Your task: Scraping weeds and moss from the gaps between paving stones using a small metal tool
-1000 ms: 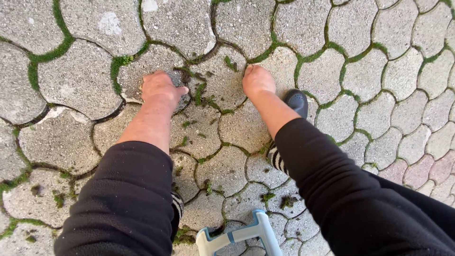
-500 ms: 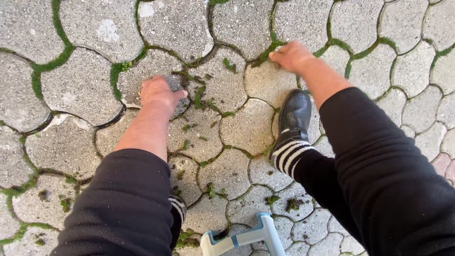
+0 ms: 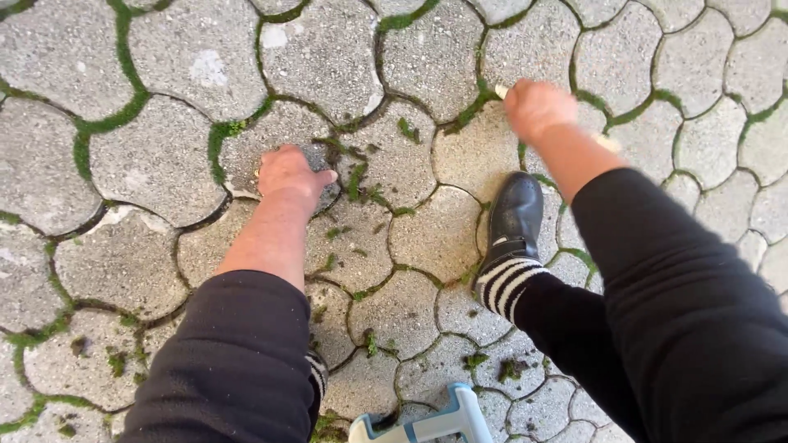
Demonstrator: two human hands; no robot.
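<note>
Left hand [image 3: 287,174]: palm down, pressed flat on a grey paving stone [image 3: 275,143], fingers spread and released, holding nothing; loose moss scraps [image 3: 359,182] lie just beside its thumb. Right hand [image 3: 538,107]: clenched around a pale handled tool [image 3: 501,91], only its tip showing past the knuckles, set at a moss-filled joint [image 3: 472,105] between stones; what kind of tool cannot be told. Black shoe [image 3: 515,212] with striped sock [image 3: 503,283]: planted just below the right hand, toe near the same joint. Light blue frame [image 3: 427,422]: at the bottom edge, between the two black sleeves. Open paving lies left of the left hand and along the top, its joints green with moss.
</note>
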